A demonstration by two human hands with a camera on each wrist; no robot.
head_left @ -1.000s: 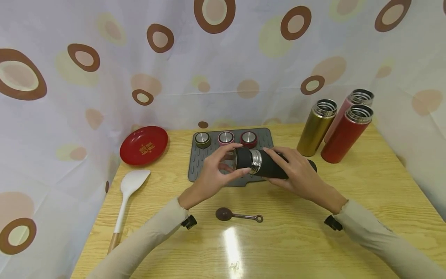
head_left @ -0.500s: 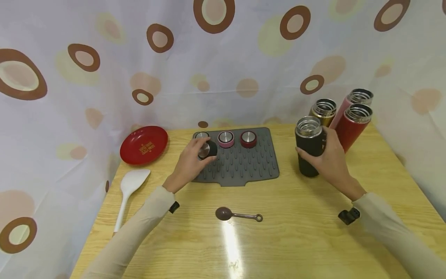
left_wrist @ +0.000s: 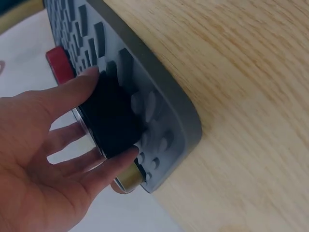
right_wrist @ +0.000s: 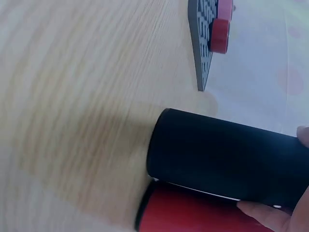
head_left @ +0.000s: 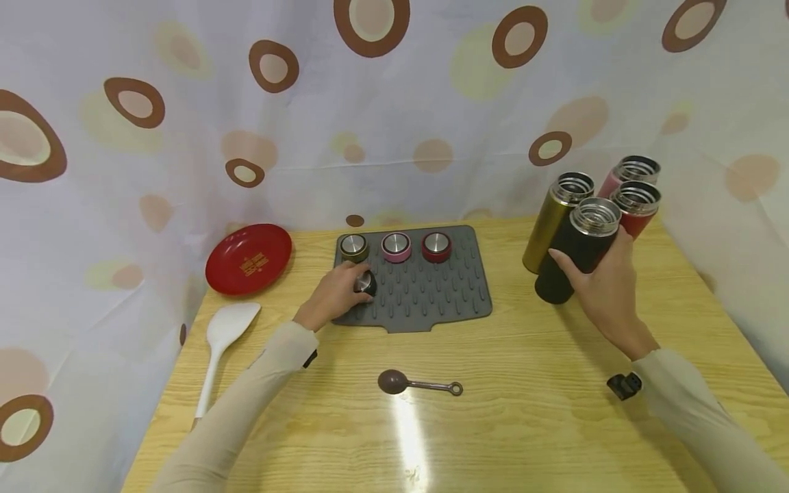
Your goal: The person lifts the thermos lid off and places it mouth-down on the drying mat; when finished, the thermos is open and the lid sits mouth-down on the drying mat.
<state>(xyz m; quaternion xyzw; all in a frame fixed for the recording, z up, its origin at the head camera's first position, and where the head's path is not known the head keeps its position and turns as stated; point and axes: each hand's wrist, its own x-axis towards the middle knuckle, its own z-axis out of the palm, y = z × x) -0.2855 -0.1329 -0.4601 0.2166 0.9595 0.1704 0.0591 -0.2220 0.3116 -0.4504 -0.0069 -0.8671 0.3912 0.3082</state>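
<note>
My left hand [head_left: 333,293] pinches a black bottle lid [head_left: 366,283] by its sides at the left of the grey ridged mat [head_left: 425,294]. In the left wrist view thumb and fingers span the black lid [left_wrist: 113,118], its dark side right at the ridges. On the right, my right hand [head_left: 609,291] grips a lidless black flask [head_left: 564,263] around its upper body. That flask stands in front of a gold flask [head_left: 542,229] and a red flask [head_left: 637,205]. In the right wrist view the black flask [right_wrist: 217,154] lies close alongside the red one [right_wrist: 188,212].
Gold [head_left: 354,248], pink [head_left: 396,248] and red lids [head_left: 436,247] line the mat's back edge. A pink flask [head_left: 636,168] stands behind the others. At left are a red plate [head_left: 249,260] and a white spatula [head_left: 228,329]; a brown spoon [head_left: 394,382] lies in front.
The black lid and flask, first held together over the mat, have come apart. My left hand has lowered the lid onto the mat; my right has moved the flask right beside the others.
</note>
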